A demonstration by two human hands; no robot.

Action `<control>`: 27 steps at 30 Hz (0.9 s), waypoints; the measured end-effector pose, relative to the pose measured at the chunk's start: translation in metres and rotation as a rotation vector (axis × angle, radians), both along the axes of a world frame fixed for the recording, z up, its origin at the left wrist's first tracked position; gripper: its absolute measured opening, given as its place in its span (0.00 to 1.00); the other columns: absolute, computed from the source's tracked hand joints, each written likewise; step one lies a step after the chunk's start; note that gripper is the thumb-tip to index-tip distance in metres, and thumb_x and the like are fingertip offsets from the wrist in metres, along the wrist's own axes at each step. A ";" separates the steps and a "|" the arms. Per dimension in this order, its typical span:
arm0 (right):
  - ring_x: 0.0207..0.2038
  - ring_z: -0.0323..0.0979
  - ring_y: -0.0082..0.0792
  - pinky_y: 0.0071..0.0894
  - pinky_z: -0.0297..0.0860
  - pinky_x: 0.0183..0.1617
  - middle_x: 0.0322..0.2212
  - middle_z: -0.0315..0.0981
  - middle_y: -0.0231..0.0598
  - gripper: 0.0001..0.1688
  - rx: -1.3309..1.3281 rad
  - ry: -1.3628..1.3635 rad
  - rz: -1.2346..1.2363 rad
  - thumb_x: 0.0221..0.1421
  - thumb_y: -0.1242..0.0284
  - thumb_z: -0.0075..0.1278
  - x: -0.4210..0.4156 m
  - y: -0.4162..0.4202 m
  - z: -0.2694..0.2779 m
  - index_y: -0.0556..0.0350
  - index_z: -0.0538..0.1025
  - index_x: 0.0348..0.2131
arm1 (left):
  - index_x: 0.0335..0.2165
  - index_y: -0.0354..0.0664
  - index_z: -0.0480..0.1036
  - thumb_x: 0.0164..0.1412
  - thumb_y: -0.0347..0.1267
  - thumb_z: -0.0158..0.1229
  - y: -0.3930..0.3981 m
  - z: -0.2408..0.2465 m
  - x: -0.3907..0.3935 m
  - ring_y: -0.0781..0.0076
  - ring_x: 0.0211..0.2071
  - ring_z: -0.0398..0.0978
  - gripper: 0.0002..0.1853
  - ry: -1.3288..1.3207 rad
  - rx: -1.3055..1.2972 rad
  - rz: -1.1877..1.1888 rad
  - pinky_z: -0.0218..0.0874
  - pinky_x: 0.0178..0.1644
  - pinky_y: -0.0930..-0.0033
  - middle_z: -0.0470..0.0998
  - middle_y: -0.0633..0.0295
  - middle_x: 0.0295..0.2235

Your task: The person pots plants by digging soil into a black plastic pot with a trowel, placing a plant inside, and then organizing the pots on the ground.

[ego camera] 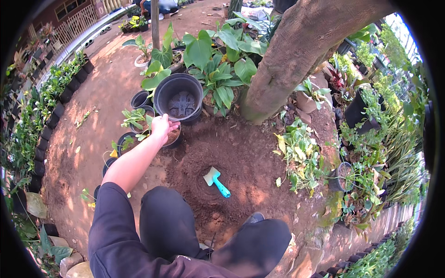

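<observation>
My left hand is at the near rim of an empty black plastic plant pot, its thumb over the edge and its fingers along the outside. The pot's mouth tilts towards me, and another dark pot shows beneath it. Just below my fingers stands a soil-filled pot. A hand trowel with a turquoise handle lies on a mound of loose dark soil before my knees. My right hand is out of view.
Small potted seedlings line the left of my arm. A thick tree trunk leans over the right side, beside large leafy plants. Pulled or wilted leafy cuttings lie on the ground at right. A person crouches far off.
</observation>
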State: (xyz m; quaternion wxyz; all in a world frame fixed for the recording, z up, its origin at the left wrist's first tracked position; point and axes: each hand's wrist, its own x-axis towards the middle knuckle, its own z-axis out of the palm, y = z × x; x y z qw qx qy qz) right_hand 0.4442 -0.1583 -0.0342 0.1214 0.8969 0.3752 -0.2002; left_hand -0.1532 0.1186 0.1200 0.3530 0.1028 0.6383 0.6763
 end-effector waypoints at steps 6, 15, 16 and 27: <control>0.45 0.61 0.58 0.47 0.61 0.47 0.43 0.59 0.63 0.34 0.035 -0.007 -0.094 0.36 0.59 0.52 0.031 -0.065 -0.006 0.45 0.67 0.46 | 0.21 0.35 0.60 0.59 0.30 0.39 -0.049 0.024 0.024 0.62 0.24 0.75 0.12 0.051 -0.029 -0.137 0.68 0.25 0.72 0.72 0.51 0.23; 0.50 0.53 0.46 0.36 0.54 0.55 0.42 0.53 0.54 0.54 -0.228 -0.076 0.197 0.27 0.49 0.58 0.102 -0.101 -0.022 0.72 0.54 0.43 | 0.21 0.34 0.64 0.56 0.28 0.43 -0.119 0.047 0.047 0.65 0.22 0.75 0.10 0.108 -0.152 -0.419 0.67 0.22 0.75 0.74 0.52 0.22; 0.50 0.52 0.46 0.35 0.52 0.56 0.42 0.53 0.55 0.55 -0.279 -0.067 0.192 0.28 0.48 0.57 0.103 -0.101 -0.021 0.75 0.53 0.43 | 0.24 0.33 0.65 0.56 0.28 0.43 -0.128 0.050 0.050 0.66 0.22 0.75 0.09 0.103 -0.174 -0.434 0.67 0.22 0.75 0.74 0.54 0.22; 0.51 0.54 0.49 0.33 0.54 0.54 0.44 0.55 0.60 0.53 -0.251 -0.033 0.081 0.35 0.49 0.51 0.087 -0.110 -0.007 0.81 0.52 0.45 | 0.18 0.35 0.65 0.54 0.27 0.45 -0.163 0.042 0.071 0.67 0.19 0.74 0.11 0.122 -0.505 -0.710 0.66 0.19 0.76 0.72 0.55 0.17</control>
